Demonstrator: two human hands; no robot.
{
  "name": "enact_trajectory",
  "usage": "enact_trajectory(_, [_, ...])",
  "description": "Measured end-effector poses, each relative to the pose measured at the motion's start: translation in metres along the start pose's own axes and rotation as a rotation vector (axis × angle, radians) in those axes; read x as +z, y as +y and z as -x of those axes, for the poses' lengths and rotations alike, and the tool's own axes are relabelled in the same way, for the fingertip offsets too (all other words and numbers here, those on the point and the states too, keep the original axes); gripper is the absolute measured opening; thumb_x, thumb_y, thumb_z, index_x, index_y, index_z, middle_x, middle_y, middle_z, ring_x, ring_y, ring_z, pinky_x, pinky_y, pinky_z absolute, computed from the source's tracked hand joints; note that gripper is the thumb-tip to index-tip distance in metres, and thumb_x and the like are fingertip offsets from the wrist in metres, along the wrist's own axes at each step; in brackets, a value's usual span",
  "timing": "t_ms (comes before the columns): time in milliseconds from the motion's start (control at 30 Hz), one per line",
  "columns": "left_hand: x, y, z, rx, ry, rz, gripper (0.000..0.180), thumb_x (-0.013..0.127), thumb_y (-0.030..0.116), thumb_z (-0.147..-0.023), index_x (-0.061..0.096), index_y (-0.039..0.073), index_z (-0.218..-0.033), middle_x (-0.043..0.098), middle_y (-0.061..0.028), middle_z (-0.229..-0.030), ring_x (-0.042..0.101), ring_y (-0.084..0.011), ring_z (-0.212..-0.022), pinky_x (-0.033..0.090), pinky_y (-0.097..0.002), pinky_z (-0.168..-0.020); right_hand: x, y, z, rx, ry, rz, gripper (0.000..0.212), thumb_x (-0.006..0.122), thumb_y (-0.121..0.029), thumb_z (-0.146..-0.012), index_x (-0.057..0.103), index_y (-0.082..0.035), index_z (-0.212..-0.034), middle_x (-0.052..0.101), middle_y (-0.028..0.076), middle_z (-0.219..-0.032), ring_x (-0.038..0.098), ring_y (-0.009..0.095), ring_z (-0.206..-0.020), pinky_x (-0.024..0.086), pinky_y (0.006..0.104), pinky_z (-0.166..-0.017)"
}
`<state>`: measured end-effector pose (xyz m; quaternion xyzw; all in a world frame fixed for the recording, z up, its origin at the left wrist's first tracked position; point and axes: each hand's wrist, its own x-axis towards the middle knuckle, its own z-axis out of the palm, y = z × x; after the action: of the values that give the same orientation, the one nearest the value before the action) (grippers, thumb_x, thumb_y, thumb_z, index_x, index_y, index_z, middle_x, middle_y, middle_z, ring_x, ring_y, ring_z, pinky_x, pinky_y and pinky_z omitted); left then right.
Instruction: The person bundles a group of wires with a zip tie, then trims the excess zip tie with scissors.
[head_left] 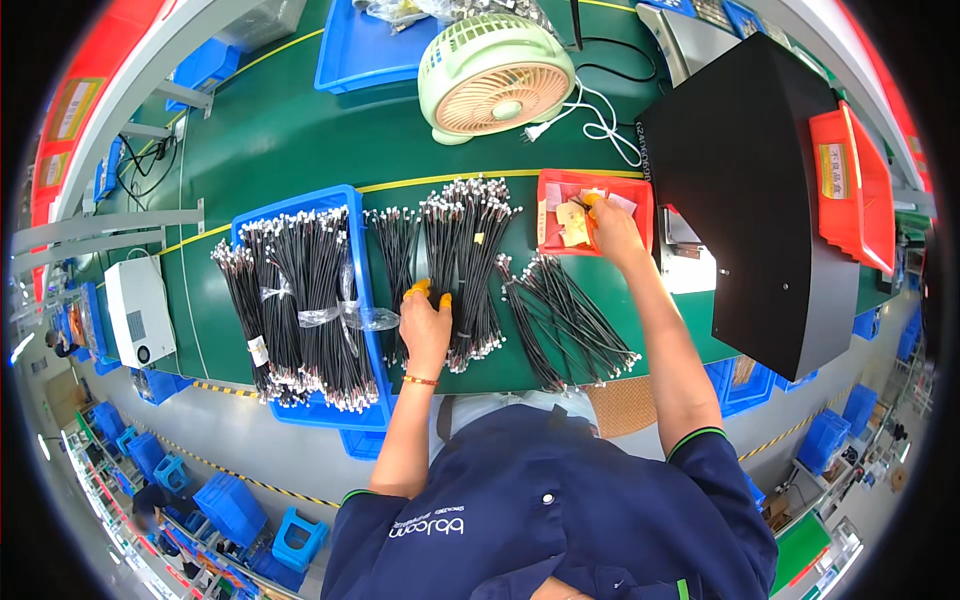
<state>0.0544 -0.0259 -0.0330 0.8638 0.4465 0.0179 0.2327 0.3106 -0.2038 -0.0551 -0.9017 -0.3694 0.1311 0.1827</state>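
Observation:
My left hand [427, 330], with yellow finger cots on its fingertips, rests at a thick bundle of black cables with white connectors [462, 265]. Its thumb and forefinger are apart, and a thinner cable bundle [396, 245] lies just to its left. My right hand [615, 232] reaches into a small red tray [545, 243]. Its fingertips, also in yellow cots, are pinched together over a pale yellow piece of paper or label [573, 226]; what they grip is too small to make out. Nearer me, more black cables [570, 315] lie fanned out between the hands.
At the left, a blue bin [357, 215] holds several tied cable bundles. A green fan [495, 80] stands at the back, its white cord [605, 125] beside it. A large black box-shaped housing [750, 200] rises at the right, with a red bin [850, 190] on its side.

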Motion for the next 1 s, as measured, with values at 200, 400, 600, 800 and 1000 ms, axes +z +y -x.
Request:
enact_trajectory(200, [0.011,-0.024,-0.003,-0.124,-0.151,-0.105,0.035,0.068,0.019,-0.065,0.053,-0.001,-0.088,0.058,-0.0187,-0.082,0.058,-0.0353,-0.074,0.046,-0.0406,-0.063,-0.02,-0.011,-0.004,0.038,-0.204,0.039,0.016,0.048,-0.002,-0.07,0.048,0.001,-0.086,0.055,0.021,-0.083,0.054,0.036,-0.079,0.043,0.0428,-0.07])
enact_trajectory(400, [-0.008,-0.05,-0.008,-0.423,-0.364,0.876,0.025,0.048,0.001,-0.079,0.048,-0.006,-0.103,0.06,-0.0122,-0.082,0.059,-0.019,-0.063,0.047,-0.0269,-0.054,-0.032,-0.019,0.003,0.147,0.042,0.148,0.013,0.05,-0.004,-0.071,0.046,0.001,-0.082,0.055,0.02,-0.081,0.055,0.035,-0.079,0.044,0.0427,-0.069])
enact_trajectory(600, [-0.057,-0.017,0.004,-0.447,-0.561,1.661,0.019,0.046,0.007,-0.081,0.05,-0.001,-0.097,0.057,-0.0105,-0.081,0.055,-0.0169,-0.063,0.045,-0.0273,-0.055,-0.032,-0.002,0.02,0.278,0.194,-0.731,0.03,0.051,0.002,-0.07,0.045,0.001,-0.099,0.059,0.015,-0.084,0.059,0.022,-0.071,0.047,0.0311,-0.061])
enact_trajectory(800, [-0.056,0.034,0.014,-0.355,-0.639,1.615,0.019,0.055,0.006,-0.078,0.052,0.004,-0.096,0.055,-0.005,-0.072,0.048,-0.0108,-0.054,0.039,-0.0225,-0.049,-0.058,-0.031,0.042,0.343,0.135,-1.261,0.031,0.041,0.0,-0.071,0.044,0.0,-0.101,0.056,0.013,-0.077,0.052,0.016,-0.059,0.044,0.0257,-0.055])
enact_trajectory(1000, [-0.036,0.09,0.02,-0.266,-0.664,1.508,0.013,0.055,0.0,-0.076,0.051,0.004,-0.088,0.055,-0.0031,-0.075,0.048,-0.0077,-0.053,0.037,-0.0199,-0.045,-0.069,-0.048,0.051,0.395,0.067,-1.526,0.028,0.05,-0.009,-0.076,0.045,0.001,-0.101,0.054,0.01,-0.067,0.053,0.017,-0.057,0.043,0.027,-0.053])
